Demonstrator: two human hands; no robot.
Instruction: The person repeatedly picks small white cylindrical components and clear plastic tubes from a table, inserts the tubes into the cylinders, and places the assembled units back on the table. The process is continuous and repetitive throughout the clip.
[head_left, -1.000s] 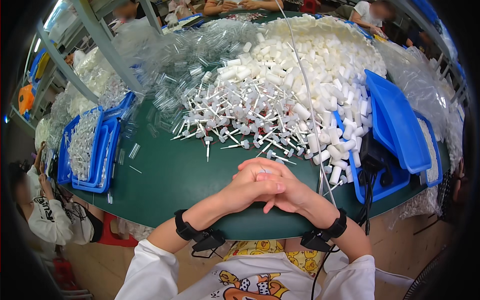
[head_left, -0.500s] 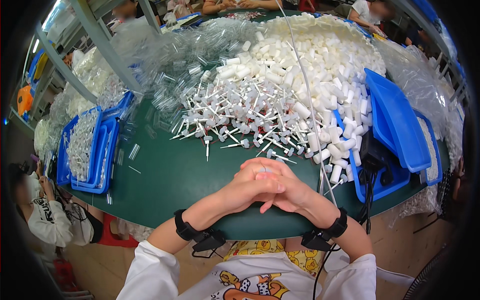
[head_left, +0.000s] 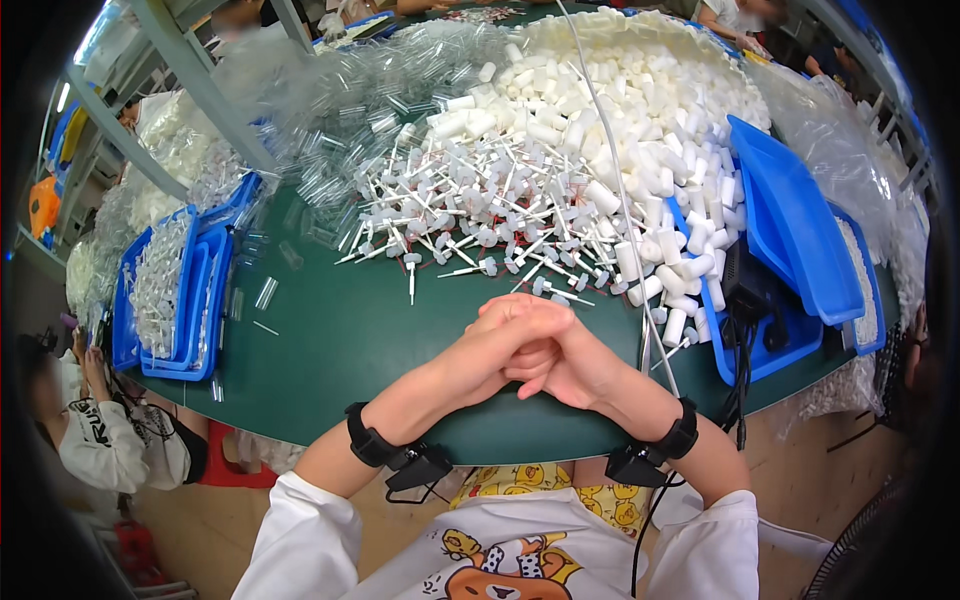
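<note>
My left hand (head_left: 492,347) and my right hand (head_left: 572,372) are clasped together above the near edge of the green table, fingers closed and interlaced. No object shows between them, though the palms are hidden. Just beyond the hands lies a loose heap of thin white sticks with grey round pieces and red wires (head_left: 480,205). To its right and behind it rises a big pile of white cylinders (head_left: 640,130). Clear plastic tubes (head_left: 340,160) are heaped at the back left.
Blue trays with small white parts (head_left: 170,290) stand at the left. More blue trays (head_left: 800,240) lean at the right, beside a black device with cables (head_left: 745,300). A thin white cable (head_left: 612,150) runs across the piles. Other people sit around the table.
My hands stay clasped but the grip has shifted: the thumbs now lie higher, along the top of the hands. The view has tilted slightly, so the table's things sit a little higher.
</note>
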